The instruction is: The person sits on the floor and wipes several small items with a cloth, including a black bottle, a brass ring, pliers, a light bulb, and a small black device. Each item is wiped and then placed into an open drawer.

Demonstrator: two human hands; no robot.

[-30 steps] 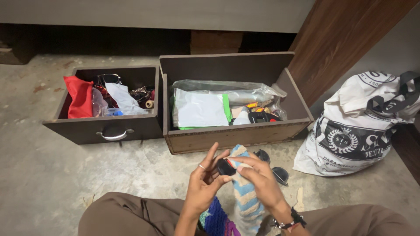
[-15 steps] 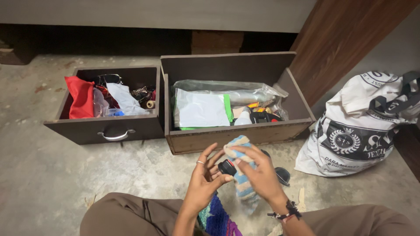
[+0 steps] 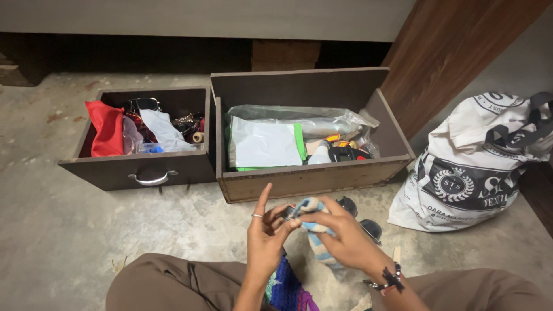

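Head view: both hands (image 3: 305,230) grip striped cloth (image 3: 314,214); white printed bag (image 3: 472,167) right.

Bare concrete floor (image 3: 69,242), wood panel (image 3: 443,52)

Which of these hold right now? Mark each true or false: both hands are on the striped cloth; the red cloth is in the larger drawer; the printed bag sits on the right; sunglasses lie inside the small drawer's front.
1. Both hands work the striped cloth. True: left hand and right hand meet on it.
2. The red cloth lies in the larger drawer. False: it is in the small drawer, at its left end.
3. The printed bag stands right of the large drawer. True.
4. The sunglasses lie in a drawer. False: they lie on the floor behind the hands.
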